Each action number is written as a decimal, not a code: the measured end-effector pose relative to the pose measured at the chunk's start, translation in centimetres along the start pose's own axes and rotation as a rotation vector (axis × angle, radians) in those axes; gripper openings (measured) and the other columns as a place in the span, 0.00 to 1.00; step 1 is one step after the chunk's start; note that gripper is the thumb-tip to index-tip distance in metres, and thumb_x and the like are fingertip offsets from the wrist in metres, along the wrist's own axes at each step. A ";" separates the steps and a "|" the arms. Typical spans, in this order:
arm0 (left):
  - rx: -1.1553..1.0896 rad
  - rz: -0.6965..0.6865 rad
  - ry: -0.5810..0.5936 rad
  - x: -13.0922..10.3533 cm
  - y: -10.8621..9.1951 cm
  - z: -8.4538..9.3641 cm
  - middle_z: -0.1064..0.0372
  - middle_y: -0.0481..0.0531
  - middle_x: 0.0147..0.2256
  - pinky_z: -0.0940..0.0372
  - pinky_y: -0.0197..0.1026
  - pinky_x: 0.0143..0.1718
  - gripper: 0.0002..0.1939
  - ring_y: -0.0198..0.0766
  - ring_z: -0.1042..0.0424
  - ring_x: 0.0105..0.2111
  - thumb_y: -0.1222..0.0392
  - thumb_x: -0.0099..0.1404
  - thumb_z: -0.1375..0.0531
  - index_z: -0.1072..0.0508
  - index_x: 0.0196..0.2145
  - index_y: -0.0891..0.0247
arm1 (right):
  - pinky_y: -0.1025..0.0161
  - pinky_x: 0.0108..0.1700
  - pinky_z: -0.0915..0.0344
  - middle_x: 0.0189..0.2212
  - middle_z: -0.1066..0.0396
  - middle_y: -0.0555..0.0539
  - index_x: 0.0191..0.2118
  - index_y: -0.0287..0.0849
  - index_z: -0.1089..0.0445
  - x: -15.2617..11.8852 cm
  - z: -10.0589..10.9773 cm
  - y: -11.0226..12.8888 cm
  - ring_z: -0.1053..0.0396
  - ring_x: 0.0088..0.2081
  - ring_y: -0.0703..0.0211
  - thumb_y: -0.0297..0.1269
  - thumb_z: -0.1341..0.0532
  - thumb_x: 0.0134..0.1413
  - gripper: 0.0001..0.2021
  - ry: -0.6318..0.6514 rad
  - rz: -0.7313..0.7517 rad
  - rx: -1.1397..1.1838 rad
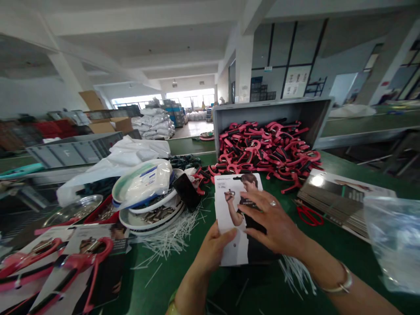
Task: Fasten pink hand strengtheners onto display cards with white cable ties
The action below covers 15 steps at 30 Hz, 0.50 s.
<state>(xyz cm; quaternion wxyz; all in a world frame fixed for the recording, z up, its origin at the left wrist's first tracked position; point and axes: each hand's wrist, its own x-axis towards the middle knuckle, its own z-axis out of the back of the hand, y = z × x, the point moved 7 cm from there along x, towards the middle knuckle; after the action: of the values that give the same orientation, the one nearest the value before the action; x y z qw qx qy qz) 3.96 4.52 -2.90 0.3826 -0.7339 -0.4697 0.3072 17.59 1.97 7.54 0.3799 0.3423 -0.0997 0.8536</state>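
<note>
Upright in front of me stands a printed packaging card (229, 240), white and black with a picture of a person and a hand grip. It looks like the front of a small stack. My left hand (215, 245) grips its lower left side, with the thumb across the face. Over the card's right half, my right hand (272, 221) spreads its fingers. I cannot tell whether those fingertips touch the card. Behind it, pink and black hand grips (262, 144) spill from a grey crate (272, 107) tipped on its side.
At left are stacked bowls (141, 223) with metal springs, a dark phone (187, 192) and scattered white zip ties (167, 238). Hand grips on cards (72, 267) lie front left. On the right are red scissors (310, 215), stacked cards (341, 201) and a clear plastic bag (393, 245).
</note>
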 end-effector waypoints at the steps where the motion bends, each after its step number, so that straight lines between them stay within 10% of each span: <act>1: 0.015 0.004 -0.010 -0.1 -0.1 0.0 0.25 0.51 0.30 0.37 0.36 0.30 0.23 0.35 0.29 0.26 0.60 0.48 0.30 0.26 0.43 0.65 | 0.43 0.57 0.47 0.53 0.33 0.44 0.44 0.47 0.28 0.2 -0.3 0.5 0.40 0.56 0.46 0.35 0.40 0.54 0.11 0.009 0.050 -0.043; 7: 0.020 0.069 -0.091 0.0 -0.3 0.6 0.26 0.50 0.27 0.37 0.38 0.29 0.26 0.37 0.30 0.23 0.62 0.45 0.31 0.29 0.44 0.66 | 0.58 0.42 0.35 0.27 0.26 0.48 0.33 0.43 0.28 0.7 -1.0 2.1 0.31 0.35 0.58 0.26 0.47 0.58 0.10 -0.216 0.167 -0.044; 10: -0.005 0.049 -0.101 0.2 -0.6 0.9 0.25 0.52 0.30 0.36 0.39 0.31 0.29 0.38 0.28 0.25 0.63 0.45 0.31 0.31 0.47 0.65 | 0.58 0.44 0.33 0.32 0.25 0.47 0.39 0.43 0.29 0.4 -0.9 1.9 0.30 0.39 0.57 0.33 0.42 0.57 0.06 -0.186 0.154 0.070; 15: 0.000 -0.040 -0.153 0.9 -1.0 2.2 0.25 0.56 0.41 0.34 0.41 0.36 0.35 0.43 0.26 0.34 0.64 0.45 0.31 0.35 0.51 0.62 | 0.55 0.45 0.34 0.47 0.29 0.41 0.54 0.43 0.37 -2.7 1.5 -3.8 0.31 0.45 0.50 0.49 0.36 0.49 0.28 -0.164 -0.233 0.141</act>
<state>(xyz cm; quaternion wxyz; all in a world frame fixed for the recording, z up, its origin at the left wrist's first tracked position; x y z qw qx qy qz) 2.03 6.24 -3.26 0.3517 -0.6986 -0.5123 0.3548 22.37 2.46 6.52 0.4417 0.4461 -0.0298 0.7778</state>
